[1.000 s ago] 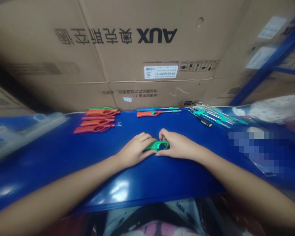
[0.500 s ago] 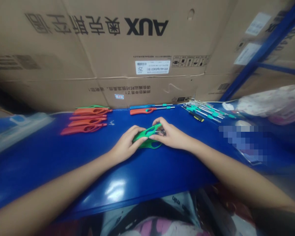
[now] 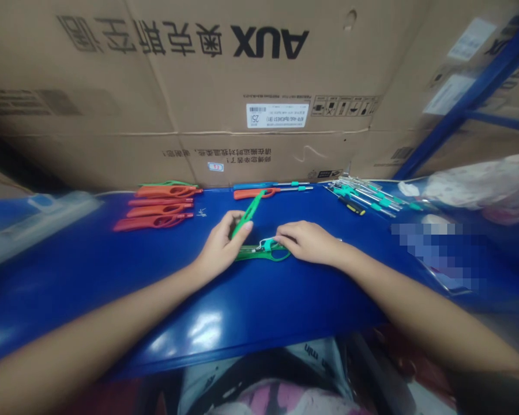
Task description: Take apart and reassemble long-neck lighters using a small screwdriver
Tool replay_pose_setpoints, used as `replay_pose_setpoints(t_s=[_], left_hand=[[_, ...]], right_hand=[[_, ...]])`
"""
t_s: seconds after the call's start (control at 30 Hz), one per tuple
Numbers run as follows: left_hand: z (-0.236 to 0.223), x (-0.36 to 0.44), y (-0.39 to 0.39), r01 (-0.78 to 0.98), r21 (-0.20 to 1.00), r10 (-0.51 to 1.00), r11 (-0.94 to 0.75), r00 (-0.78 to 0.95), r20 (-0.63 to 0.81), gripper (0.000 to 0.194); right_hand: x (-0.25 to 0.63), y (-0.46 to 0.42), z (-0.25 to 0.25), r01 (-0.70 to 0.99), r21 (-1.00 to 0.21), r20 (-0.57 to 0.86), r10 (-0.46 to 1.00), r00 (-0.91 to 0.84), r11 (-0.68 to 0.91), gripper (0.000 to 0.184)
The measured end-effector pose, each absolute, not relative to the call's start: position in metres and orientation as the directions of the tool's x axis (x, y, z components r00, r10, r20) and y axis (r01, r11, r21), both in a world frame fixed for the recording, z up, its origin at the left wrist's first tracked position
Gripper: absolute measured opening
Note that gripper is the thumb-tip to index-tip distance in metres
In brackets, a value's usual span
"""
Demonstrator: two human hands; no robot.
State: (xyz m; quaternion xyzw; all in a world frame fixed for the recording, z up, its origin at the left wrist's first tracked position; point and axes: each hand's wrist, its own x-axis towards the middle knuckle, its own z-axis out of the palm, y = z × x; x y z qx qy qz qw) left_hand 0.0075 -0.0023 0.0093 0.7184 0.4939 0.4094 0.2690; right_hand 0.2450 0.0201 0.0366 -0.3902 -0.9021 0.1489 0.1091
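Note:
My left hand [image 3: 220, 245] is closed on a green lighter shell half [image 3: 249, 214], tilted up with its far end pointing away from me. Beneath it, a second green lighter shell half [image 3: 264, 257] lies on the blue table. In that lower shell sits a teal trigger piece [image 3: 268, 245] with a thin white wire. My right hand [image 3: 310, 243] pinches at this insert, its fingertips by the wire and teal piece. A bit of metal shows just beyond my right wrist; the hand hides most of the insert's rod.
Red and orange lighter shells [image 3: 158, 208] are stacked at the back left. An orange lighter handle [image 3: 253, 193] and a blue one lie with metal rods behind my hands. Several metal rods with teal pieces [image 3: 372, 195] and a yellow-black screwdriver [image 3: 351, 206] lie at right. Cardboard [image 3: 190, 109] stands behind.
The upper green shell half has been lifted and swung upward by my left hand. My right hand has let go of it and now pinches at the insert in the lower shell.

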Motion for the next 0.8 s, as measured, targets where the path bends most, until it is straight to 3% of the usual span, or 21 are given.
replay_pose_setpoints(t_s=[0.17,0.3,0.53,0.7,0.8], left_hand=[[0.011,0.011,-0.006,0.563,0.667,0.872,-0.488,0.345,0.347,0.052],[0.007,0.01,-0.008,0.56,0.59,0.812,-0.581,0.452,0.37,0.039],[0.007,0.01,-0.001,0.535,0.742,0.913,-0.404,0.282,0.294,0.031],[0.007,0.016,-0.003,0.455,0.775,0.897,-0.438,0.27,0.349,0.026],[0.004,0.015,-0.004,0.446,0.779,0.897,-0.441,0.253,0.363,0.026]], right_hand=[[0.246,0.022,0.037,0.617,-0.509,0.136,0.763,-0.632,0.601,0.021],[0.247,0.023,0.039,0.549,-0.614,0.192,0.782,-0.594,0.567,0.016],[0.248,0.027,0.043,0.554,-0.667,0.262,0.854,-0.45,0.497,0.027],[0.25,0.032,0.046,0.454,-0.737,0.317,0.85,-0.422,0.5,0.035],[0.264,0.044,0.051,0.406,-0.766,0.394,0.863,-0.315,0.498,0.043]])
